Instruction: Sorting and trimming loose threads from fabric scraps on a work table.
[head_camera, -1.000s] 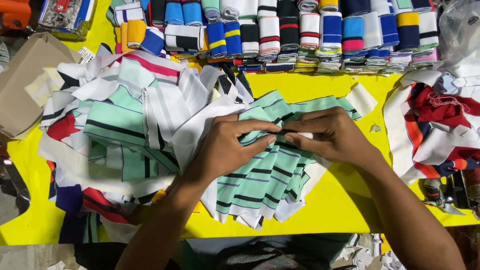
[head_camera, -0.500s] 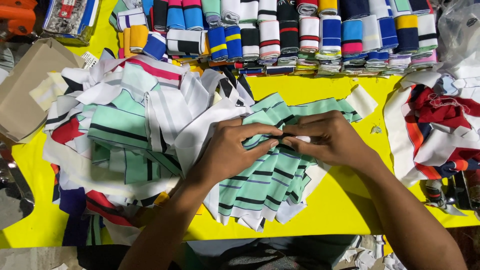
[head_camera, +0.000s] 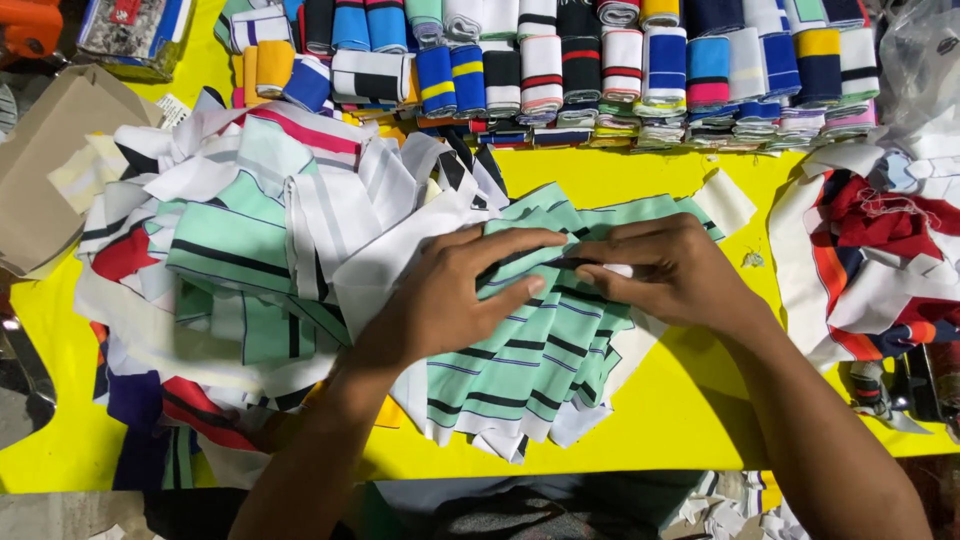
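Still pressing, both hands (head_camera: 450, 300) unmoved on mint striped fabric (head_camera: 520, 370)

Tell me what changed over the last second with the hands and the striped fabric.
Very little. Both hands, left hand and right hand, stay pressed on the mint-green striped fabric pieces, fingertips meeting at the middle; nothing was let go. The fabric pile and rolled bands stayed put.

1. One view only — a head-worn camera looking steeply down onto the yellow table (head_camera: 690, 400), close above it.
2. It faces away from the wearer — forearms enter from the bottom edge, folded fabric rolls (head_camera: 600, 60) line the top.
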